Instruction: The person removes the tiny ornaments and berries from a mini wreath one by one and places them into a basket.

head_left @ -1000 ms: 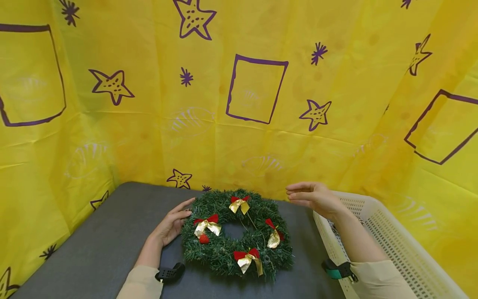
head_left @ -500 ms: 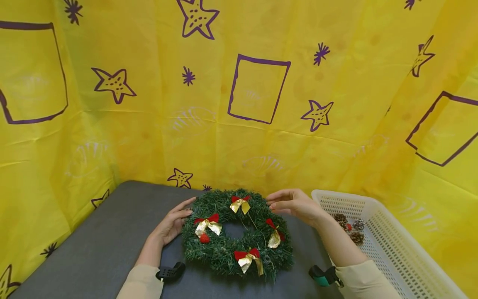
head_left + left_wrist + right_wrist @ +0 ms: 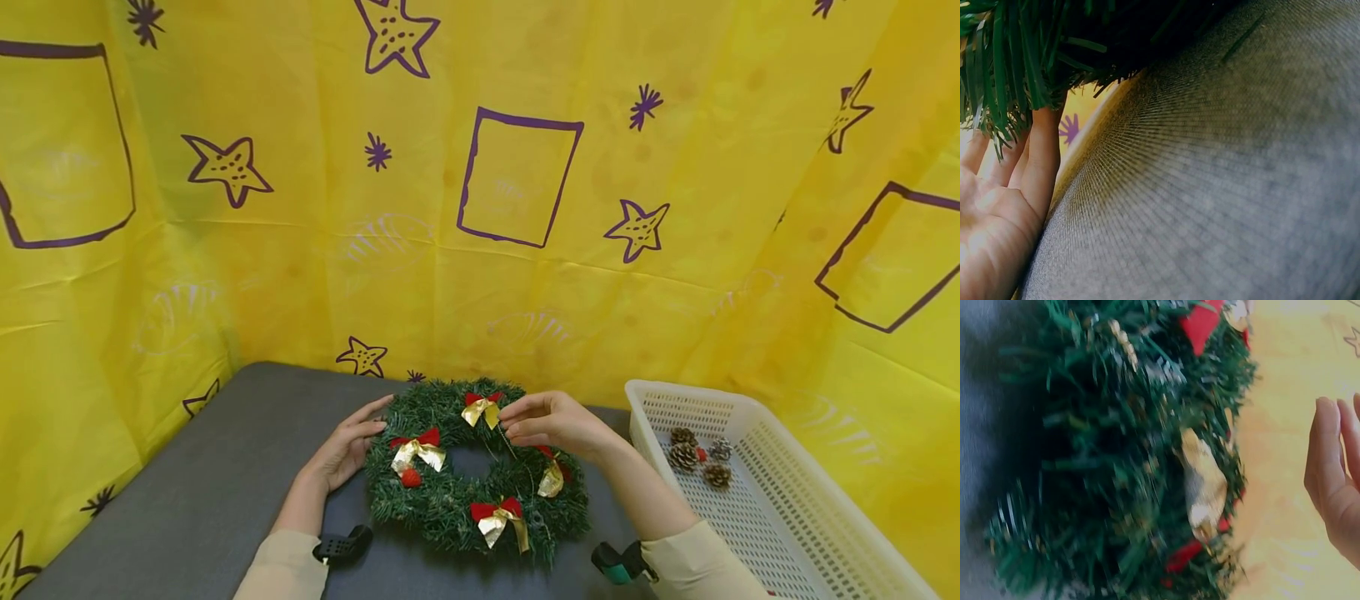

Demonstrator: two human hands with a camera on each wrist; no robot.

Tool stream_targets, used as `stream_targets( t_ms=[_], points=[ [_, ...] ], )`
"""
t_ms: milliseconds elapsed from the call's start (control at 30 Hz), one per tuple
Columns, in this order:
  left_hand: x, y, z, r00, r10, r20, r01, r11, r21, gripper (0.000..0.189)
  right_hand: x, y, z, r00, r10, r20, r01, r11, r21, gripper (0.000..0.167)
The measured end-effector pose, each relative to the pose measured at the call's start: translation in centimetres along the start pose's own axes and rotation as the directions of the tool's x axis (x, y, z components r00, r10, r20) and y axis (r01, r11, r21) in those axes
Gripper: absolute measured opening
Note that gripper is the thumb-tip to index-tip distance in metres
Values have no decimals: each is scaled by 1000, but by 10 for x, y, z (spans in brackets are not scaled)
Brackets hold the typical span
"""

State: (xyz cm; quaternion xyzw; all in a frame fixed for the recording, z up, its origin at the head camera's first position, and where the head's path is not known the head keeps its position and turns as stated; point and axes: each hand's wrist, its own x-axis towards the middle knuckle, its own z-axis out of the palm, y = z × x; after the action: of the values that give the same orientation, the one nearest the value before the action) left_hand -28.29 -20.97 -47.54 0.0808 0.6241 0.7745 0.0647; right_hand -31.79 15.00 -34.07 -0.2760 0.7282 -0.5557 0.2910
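Note:
A round green wreath (image 3: 442, 508) of artificial pine lies on the dark table, with several red-and-gold bows, such as the front bow (image 3: 497, 521), and a red strawberry-like ornament (image 3: 410, 477). My left hand (image 3: 345, 446) rests at its left edge; in the left wrist view those fingers (image 3: 1044, 147) run straight up into the green strands. Over the wreath's upper right, beside the back bow (image 3: 481, 410), hovers my right hand (image 3: 558, 425). Its fingers (image 3: 1325, 437) look straight in the right wrist view, and no object shows between them. A gold bead string (image 3: 1124, 344) hangs among the branches.
At the right stands a white perforated plastic basket (image 3: 675, 388), holding several pine cones (image 3: 683, 457) and a small red piece (image 3: 701, 455). The dark tabletop (image 3: 225, 467) extends left of the wreath. A yellow patterned curtain (image 3: 420, 292) encloses the back and sides.
My right hand has moved left from beside the basket to above the wreath's upper right, uncovering the pine cones in the basket. The left hand and the wreath have stayed put.

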Motion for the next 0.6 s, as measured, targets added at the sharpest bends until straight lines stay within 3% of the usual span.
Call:
stream_targets(
  t_ms=[600],
  points=[
    [-2, 3, 0, 1000, 8, 6, -8, 1000, 8, 69, 23, 12, 39, 999, 23, 33, -24, 999, 34, 37]
  ],
)
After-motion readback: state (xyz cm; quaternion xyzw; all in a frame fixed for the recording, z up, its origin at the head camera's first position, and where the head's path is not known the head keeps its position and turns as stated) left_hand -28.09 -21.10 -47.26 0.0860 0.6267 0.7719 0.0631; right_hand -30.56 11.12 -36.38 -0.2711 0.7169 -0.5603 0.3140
